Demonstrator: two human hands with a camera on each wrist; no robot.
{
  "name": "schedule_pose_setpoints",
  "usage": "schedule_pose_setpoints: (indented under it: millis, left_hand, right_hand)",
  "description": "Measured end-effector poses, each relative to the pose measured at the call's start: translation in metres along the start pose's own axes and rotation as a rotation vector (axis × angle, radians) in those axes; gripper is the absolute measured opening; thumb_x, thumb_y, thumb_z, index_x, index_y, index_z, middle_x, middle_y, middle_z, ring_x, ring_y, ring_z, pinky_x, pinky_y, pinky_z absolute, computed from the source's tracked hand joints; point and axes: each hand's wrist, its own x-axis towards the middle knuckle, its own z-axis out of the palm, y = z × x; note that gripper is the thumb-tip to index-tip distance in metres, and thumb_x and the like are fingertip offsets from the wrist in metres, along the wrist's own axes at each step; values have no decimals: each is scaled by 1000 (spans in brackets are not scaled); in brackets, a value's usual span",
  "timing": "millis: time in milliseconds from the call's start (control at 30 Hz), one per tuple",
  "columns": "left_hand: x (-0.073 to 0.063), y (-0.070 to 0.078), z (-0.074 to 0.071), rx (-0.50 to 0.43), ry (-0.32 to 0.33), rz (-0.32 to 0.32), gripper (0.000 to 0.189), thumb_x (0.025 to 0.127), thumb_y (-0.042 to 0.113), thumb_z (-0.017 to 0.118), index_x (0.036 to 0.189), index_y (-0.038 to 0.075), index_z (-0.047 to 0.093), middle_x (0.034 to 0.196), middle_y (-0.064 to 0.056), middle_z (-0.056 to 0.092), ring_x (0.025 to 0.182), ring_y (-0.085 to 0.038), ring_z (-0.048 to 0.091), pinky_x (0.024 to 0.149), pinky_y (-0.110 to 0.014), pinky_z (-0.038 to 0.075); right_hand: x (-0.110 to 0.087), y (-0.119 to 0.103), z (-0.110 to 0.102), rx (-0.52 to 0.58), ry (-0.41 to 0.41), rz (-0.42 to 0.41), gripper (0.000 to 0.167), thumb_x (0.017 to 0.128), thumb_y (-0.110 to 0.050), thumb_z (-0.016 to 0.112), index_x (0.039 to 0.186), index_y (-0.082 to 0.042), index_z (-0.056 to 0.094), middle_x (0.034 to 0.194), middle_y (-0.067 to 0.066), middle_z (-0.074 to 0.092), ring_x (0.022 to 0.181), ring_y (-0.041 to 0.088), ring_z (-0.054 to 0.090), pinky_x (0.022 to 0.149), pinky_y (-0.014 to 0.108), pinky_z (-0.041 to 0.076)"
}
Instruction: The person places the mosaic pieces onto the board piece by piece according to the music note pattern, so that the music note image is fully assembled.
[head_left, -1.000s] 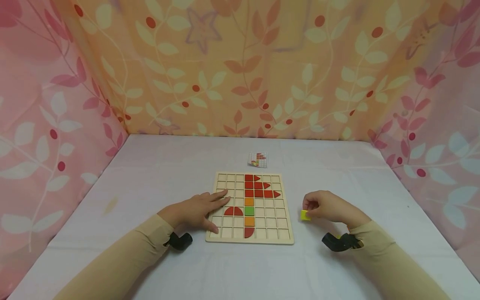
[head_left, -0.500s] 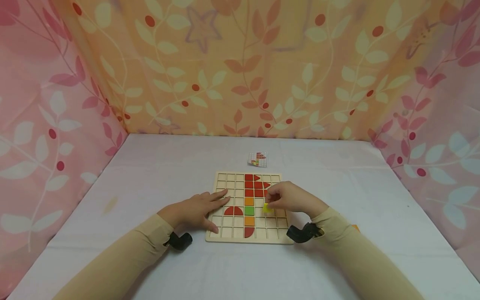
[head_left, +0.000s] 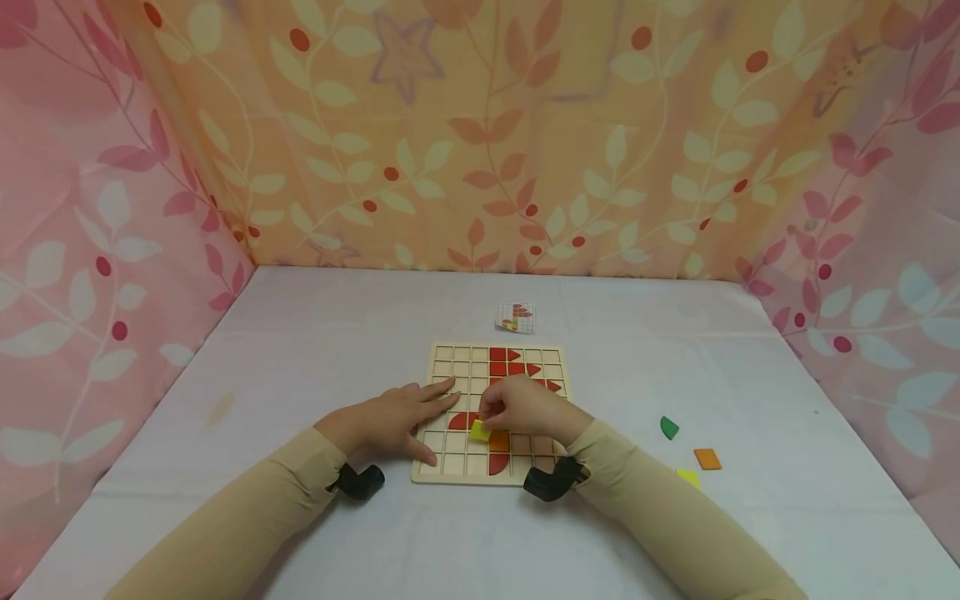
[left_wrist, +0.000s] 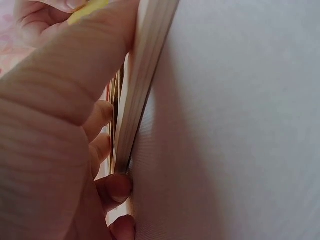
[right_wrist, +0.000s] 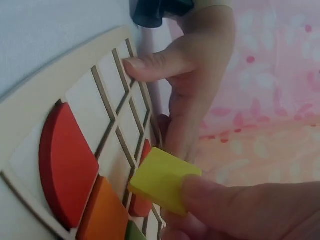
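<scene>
A yellow square tile (right_wrist: 162,177) is pinched between the thumb and fingers of my right hand (head_left: 527,407), tilted just over the wooden grid board (head_left: 455,464). In the head view it overlaps the cells left of the orange square (head_left: 498,442). My left hand (head_left: 386,421) lies spread on the board's left side, its thumb (left_wrist: 85,60) along the near edge. Red squares and triangles (head_left: 513,355) fill part of the far rows. Nearer sit red quarter-round tiles (right_wrist: 70,165). The right hand hides the green square and part of the red rows.
Right of the board lie a green quarter-round tile (head_left: 669,427), an orange square (head_left: 707,459) and a yellow tile (head_left: 687,478) partly behind the sleeve. Beyond the board is a small pattern card (head_left: 516,318). Flowered cloth (head_left: 480,142) hangs around the white table.
The right hand has carried the yellow tile from the table on the right leftward across the board. Loose tiles at the right have come into view. The left hand has stayed in place.
</scene>
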Motion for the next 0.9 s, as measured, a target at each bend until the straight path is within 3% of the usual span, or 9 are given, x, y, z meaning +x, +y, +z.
schedule_pose_setpoints:
  millis: [367, 900]
  left_hand:
    - [-1, 2, -2, -9, -3, 3, 97, 65, 70, 58, 146, 34, 18, 153, 12, 3, 135, -35, 20, 103, -51, 23]
    - [0, -3, 2, 10, 14, 36, 98, 66, 73, 54, 146, 33, 16, 153, 11, 3, 135, -33, 20, 103, -51, 23]
  right_hand:
    - [8, -6, 6, -38, -32, 56, 16, 78, -16, 73, 65, -17, 62, 64, -7, 56, 67, 11, 50, 61, 25, 43]
    - [8, -8, 12, -37, -56, 49, 17, 74, -11, 75, 64, -16, 62, 60, -9, 56, 62, 8, 48, 58, 23, 42]
